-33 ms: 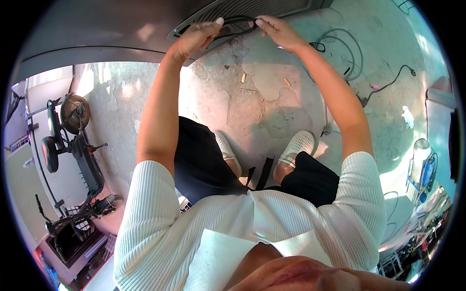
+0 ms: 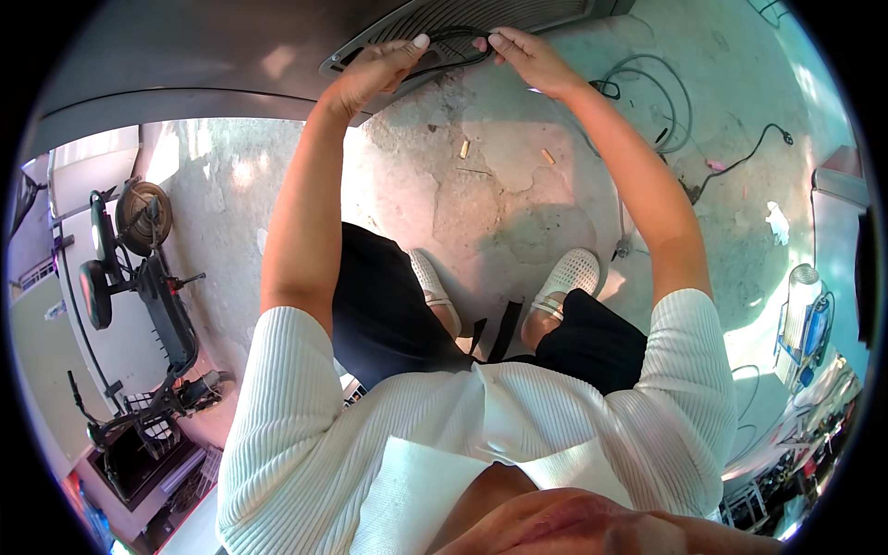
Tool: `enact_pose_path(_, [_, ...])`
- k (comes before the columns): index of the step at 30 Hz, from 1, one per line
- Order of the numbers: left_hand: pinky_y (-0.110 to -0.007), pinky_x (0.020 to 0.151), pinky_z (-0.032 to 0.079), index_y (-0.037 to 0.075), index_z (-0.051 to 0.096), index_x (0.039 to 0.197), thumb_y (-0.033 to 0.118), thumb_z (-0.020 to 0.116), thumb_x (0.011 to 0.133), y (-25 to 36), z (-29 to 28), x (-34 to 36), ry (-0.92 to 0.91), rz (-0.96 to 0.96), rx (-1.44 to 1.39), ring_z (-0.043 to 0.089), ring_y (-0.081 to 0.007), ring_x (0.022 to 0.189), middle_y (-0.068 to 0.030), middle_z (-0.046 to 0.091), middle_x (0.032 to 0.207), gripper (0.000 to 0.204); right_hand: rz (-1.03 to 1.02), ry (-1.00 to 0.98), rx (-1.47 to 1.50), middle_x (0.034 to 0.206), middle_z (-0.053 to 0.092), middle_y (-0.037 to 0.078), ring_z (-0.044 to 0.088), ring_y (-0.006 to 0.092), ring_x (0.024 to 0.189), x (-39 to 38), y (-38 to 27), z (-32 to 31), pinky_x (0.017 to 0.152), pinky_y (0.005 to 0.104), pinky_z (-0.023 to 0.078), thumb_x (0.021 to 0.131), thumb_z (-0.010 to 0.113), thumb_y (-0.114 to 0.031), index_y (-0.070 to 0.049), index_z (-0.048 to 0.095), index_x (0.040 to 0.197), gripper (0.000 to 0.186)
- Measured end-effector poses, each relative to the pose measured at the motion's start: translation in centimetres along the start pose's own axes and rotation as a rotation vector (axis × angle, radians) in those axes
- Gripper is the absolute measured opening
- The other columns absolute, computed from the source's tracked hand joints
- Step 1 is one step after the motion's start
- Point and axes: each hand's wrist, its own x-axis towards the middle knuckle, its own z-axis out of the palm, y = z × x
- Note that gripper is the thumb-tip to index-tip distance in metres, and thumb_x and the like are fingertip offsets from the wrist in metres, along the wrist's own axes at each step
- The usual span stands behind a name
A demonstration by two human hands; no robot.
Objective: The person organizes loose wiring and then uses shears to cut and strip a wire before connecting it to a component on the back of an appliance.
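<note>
Both arms reach forward to a bundled loop of black cable at the top of the head view. My left hand is closed on the cable's left end, its thumb on top. At the right end my right hand pinches the cable between thumb and fingers. The loop lies in front of the slatted vent at the end of a large grey metal appliance. Some fingers of the left hand are hidden behind the cable and palm.
Coiled grey hose and a black cord with a plug lie on the worn concrete floor to the right. Two small tan stubs lie ahead of my feet. An electric scooter stands at left. A wire rack stands at right.
</note>
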Motion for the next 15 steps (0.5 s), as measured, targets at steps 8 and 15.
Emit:
enact_pose_path(8, [-0.025, 0.062, 0.038, 0.003, 0.057, 0.113, 0.034, 0.041, 0.1, 1.3, 2.4, -0.4, 0.068, 0.062, -0.054, 0.039, -0.0097, 0.065, 0.003, 0.041, 0.071, 0.037, 0.126, -0.019, 0.603, 0.081, 0.051, 0.0, 0.057, 0.012, 0.087, -0.1, -1.5, 0.0, 0.088, 0.0313, 0.047, 0.099, 0.038, -0.044, -0.009, 0.048, 0.093, 0.037])
enact_pose_path(15, [-0.025, 0.063, 0.038, 0.005, 0.057, 0.12, 0.027, 0.041, 0.101, 0.1, 4.3, 1.0, 0.212, 0.127, 0.014, 0.04, -0.009, 0.066, 0.0037, 0.041, 0.075, 0.033, 0.171, 0.124, 1.054, 0.066, 0.06, 0.016, 0.062, 0.0242, 0.062, 1.3, -1.5, 1.1, 0.056, 0.0356, 0.048, 0.087, 0.059, -0.031, -0.007, 0.055, 0.079, 0.025])
